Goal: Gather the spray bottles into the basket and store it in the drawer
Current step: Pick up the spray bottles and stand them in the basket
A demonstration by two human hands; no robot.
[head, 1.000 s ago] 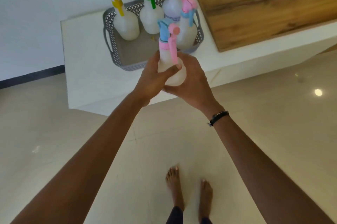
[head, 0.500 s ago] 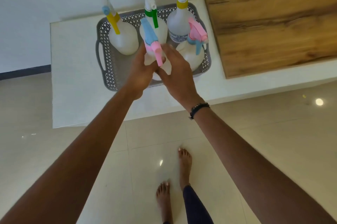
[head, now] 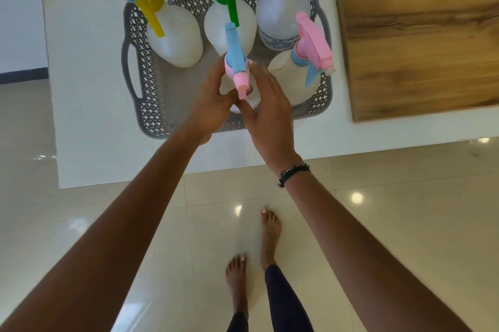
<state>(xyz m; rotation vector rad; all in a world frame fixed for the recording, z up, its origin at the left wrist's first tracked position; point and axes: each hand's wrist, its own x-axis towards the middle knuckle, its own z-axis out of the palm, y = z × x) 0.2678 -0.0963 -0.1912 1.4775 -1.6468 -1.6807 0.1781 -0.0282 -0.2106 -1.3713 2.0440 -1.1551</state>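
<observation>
**Fifth bottle held upright over the front of the basket**

The left hand [head: 213,107] curls around the left side of a white spray bottle with a blue-and-pink trigger head [head: 237,64], thumb across its front and fingers hidden behind the body. The right hand [head: 266,113] is pressed to the bottle's right side with the palm against it and the fingers spread and fairly straight, so it steadies the bottle more than it clasps it; a dark beaded bracelet [head: 293,173] sits on that wrist. The bottle stands upright between the two hands, its pink nozzle pointing toward the person, its base over the front middle of the grey lattice basket [head: 140,104]. Whether the base touches the basket floor cannot be told, as the hands cover it.

Four more white spray bottles stand inside the basket: one with a yellow collar and blue nozzle [head: 172,34] at the back left, one with a green trigger [head: 229,21] at the back middle, a taller one with a yellow collar and printed label [head: 280,18] at the back right, and one with a pink-and-blue head [head: 299,75] at the front right, just beside the right hand.

The basket rests on a white counter [head: 86,88], near a wooden board [head: 415,34] to its right. Below, bare feet stand on glossy cream floor tiles [head: 405,223].
</observation>
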